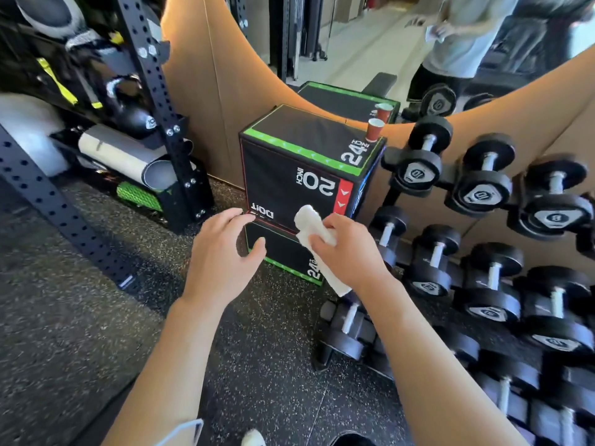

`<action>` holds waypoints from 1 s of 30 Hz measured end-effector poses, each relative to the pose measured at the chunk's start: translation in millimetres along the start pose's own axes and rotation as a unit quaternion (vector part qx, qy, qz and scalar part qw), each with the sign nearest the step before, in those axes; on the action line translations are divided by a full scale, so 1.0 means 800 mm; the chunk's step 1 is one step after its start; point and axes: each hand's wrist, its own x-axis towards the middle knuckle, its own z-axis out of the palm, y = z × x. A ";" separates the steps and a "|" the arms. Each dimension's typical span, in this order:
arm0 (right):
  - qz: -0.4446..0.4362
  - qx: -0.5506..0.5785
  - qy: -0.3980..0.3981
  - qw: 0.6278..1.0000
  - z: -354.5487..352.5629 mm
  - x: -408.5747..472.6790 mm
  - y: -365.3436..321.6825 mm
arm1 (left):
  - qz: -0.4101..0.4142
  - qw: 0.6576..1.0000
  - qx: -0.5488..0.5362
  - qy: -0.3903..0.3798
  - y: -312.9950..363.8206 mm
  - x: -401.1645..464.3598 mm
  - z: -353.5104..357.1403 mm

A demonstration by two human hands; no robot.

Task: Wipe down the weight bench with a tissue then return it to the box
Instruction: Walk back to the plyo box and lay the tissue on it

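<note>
Head view | my right hand (349, 249) grips the crumpled white paper tissue (314, 233) | left hand (222, 252) loose, holding nothing | best keep tissue bunched tight.

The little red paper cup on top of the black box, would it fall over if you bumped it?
Probably. The small red paper cup stands upright at the very corner of the black green-edged plyo box, so a nudge could tip it off. It looks thin and light. Whether it holds liquid can't be seen.

White tissue (314, 233), crumpled and folded lengthwise, hanging upright in midair before a black box
</note>
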 end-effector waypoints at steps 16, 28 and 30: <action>-0.006 0.003 0.022 1.000 0.036 0.222 0.040 | 0.017 1.000 0.005 -0.004 -0.044 0.211 0.066; -0.045 0.004 0.025 0.999 0.031 0.443 0.118 | 0.008 0.998 0.050 -0.022 -0.018 0.416 0.144; -0.040 0.006 0.023 0.999 0.038 0.466 0.126 | 0.004 0.998 0.057 -0.033 -0.021 0.437 0.154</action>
